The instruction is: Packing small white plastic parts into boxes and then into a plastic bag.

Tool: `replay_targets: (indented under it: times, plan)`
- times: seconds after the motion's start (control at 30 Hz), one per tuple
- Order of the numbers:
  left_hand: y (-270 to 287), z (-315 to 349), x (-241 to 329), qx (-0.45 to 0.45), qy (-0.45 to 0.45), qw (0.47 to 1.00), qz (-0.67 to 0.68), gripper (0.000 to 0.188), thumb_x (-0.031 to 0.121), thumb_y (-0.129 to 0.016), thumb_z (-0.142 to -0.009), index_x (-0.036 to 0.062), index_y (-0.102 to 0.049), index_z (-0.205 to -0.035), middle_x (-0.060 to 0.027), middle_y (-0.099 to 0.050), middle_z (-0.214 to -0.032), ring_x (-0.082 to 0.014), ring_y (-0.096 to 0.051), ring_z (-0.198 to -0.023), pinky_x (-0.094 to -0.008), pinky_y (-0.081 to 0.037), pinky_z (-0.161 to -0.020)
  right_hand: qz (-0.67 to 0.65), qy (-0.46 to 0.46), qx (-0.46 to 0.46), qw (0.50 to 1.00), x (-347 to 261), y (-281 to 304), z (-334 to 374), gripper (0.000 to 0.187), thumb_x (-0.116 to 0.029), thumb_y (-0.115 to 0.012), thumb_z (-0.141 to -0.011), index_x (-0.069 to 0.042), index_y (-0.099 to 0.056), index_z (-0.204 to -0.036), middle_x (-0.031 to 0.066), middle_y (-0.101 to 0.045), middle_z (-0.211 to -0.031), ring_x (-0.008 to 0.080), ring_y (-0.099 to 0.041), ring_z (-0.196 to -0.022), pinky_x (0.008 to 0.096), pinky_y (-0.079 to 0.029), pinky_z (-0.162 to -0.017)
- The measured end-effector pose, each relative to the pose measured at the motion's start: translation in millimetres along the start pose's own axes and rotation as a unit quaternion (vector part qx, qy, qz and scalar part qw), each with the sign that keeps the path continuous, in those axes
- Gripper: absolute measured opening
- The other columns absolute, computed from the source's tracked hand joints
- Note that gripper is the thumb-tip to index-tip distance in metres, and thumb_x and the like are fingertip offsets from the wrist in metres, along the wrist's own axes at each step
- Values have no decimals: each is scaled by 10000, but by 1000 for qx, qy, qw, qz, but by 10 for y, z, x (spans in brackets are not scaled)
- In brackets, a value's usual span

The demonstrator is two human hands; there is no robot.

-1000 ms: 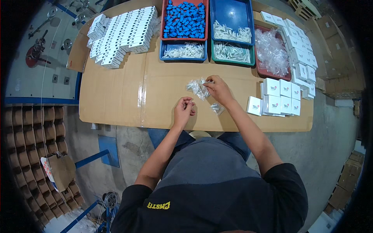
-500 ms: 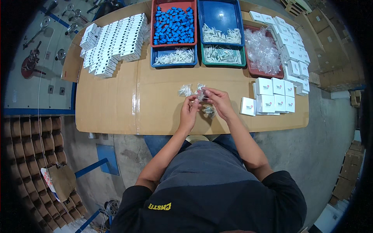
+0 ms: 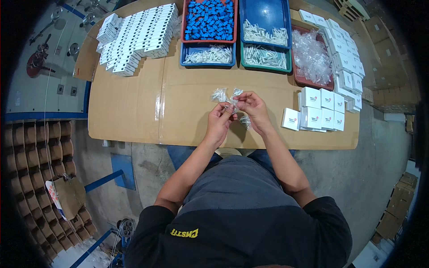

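A small clear plastic bag (image 3: 233, 106) is pinched between my two hands above the cardboard-covered table (image 3: 129, 107). My left hand (image 3: 217, 124) closes thumb and fingers on its near left side. On its right side, my right hand (image 3: 254, 111) grips it too, fingers bent. What is inside this bag is partly hidden by my fingers. Just beyond my hands lie a filled clear bag (image 3: 219, 95) with whitish pieces and a second one (image 3: 237, 92). Another small bag (image 3: 245, 120) rests under my right hand, partly covered by it.
Ahead stand a red tray (image 3: 182, 27) of blue plugs, a blue tray (image 3: 182, 62), a larger blue tray (image 3: 263, 11) and a green tray (image 3: 289, 68) of white pieces. A dark red tray (image 3: 308, 83) holds clear bags. White boxes (image 3: 311, 97) sit right; white blocks (image 3: 138, 35) left.
The head view has shifted, so the table and trays sit higher and slightly right. My hands stay together on the bag, with small finger movements and the right hand turned a little.
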State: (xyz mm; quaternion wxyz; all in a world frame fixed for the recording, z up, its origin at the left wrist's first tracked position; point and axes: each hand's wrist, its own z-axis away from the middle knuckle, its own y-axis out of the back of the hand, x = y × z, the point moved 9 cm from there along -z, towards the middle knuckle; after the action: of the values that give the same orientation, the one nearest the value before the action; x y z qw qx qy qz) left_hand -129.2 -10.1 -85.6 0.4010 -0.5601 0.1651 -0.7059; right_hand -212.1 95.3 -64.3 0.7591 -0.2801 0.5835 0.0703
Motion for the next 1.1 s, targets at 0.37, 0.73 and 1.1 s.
replay_targets:
  times: [0.37,0.73,1.1]
  plan:
    - [151,23,98,50,-14,991,-123,206,142,-642,-980,2,-642,-1131,-51,-672,-928,-117,-617,-742,-261,-529,-688,219,35,-98,970,-381,-109,16,92,-77,-709,-899,-7,-712,-959,13,-695,-909,76,-606,-782,217,-486,-692]
    - [70,35,151,5,1,996,-90,147,138,-602,-1003,29,-628,-1099,-26,-639,-939,-115,-584,-716,-261,-509,-663,-76,-198,-98,972,95,-59,86,150,-70,-706,-896,-46,-654,-1035,-3,-625,-800,60,-560,-633,209,-440,-539]
    - [62,1,212,-7,-13,975,-222,142,146,-611,-998,23,-592,-1066,-30,-628,-898,-109,-594,-695,-255,-506,-638,-143,-224,-66,962,201,-40,160,149,-59,-689,-901,-56,-624,-1035,4,-637,-817,66,-575,-635,213,-466,-516]
